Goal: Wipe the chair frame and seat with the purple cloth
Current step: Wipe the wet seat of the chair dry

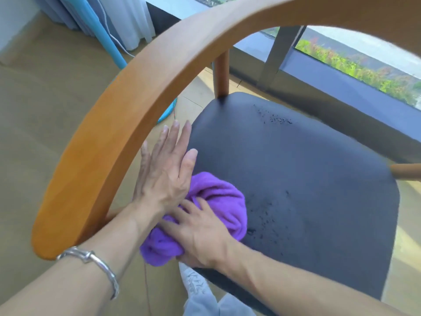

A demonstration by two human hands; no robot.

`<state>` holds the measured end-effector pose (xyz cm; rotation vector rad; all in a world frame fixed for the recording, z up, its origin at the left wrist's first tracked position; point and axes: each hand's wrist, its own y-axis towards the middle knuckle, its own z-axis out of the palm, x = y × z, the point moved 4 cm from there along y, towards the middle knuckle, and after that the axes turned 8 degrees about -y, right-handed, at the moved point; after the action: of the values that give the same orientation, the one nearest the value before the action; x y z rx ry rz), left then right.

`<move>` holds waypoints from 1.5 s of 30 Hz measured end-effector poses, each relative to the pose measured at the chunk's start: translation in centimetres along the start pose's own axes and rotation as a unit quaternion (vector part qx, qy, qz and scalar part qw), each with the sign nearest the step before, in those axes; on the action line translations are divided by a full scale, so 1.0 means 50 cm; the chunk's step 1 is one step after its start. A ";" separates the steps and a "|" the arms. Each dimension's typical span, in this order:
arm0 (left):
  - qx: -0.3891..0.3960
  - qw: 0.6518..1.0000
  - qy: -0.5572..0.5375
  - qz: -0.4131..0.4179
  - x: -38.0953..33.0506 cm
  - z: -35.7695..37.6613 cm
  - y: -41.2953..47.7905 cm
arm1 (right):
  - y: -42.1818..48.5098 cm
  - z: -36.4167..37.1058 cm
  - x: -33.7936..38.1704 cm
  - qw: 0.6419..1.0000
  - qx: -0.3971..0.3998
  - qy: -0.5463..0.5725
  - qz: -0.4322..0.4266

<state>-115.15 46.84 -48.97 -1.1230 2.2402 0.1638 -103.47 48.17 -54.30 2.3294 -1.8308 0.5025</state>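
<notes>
I have the purple cloth (214, 215) bunched at the seat's (307, 179) near-left edge, gripped by my right hand (202, 238); my left hand (166, 169) lies flat and wide beside it. Dark specks remain across the seat, so I judge wiping unfinished, frame (109, 137) included.

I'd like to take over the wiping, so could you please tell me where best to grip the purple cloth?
Grip the bunched hump of the purple cloth from above, on its free side toward the middle of the seat. The right hand covers the near part, and the left hand lies flat beside it.
</notes>
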 end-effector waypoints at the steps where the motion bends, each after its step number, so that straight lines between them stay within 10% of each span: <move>1: 0.003 1.000 0.007 0.008 -0.005 0.004 0.005 | -0.029 0.009 0.028 0.999 0.019 -0.017 -0.044; 6: 0.025 0.999 0.031 0.018 -0.030 0.030 0.017 | -0.037 0.005 0.002 0.996 -0.019 -0.046 -0.076; 19: 0.102 0.990 0.100 0.004 -0.023 0.064 0.070 | 0.034 -0.236 -0.464 0.934 -0.065 -0.083 0.342; 26: 0.120 0.986 0.116 -0.012 -0.008 0.057 0.064 | -0.036 -0.124 -0.238 0.986 -0.013 -0.055 0.158; 35: 0.128 0.986 0.106 -0.001 0.007 0.082 0.056 | -0.021 -0.128 -0.287 0.955 0.143 -0.057 0.254; 45: 0.142 0.988 0.068 0.004 0.005 0.105 0.066 | -0.024 -0.115 -0.255 0.954 -0.029 -0.120 0.274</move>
<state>-115.29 50.69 -53.82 -0.9949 2.2975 -0.2288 -105.92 61.94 -53.17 1.8880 -2.5786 0.2159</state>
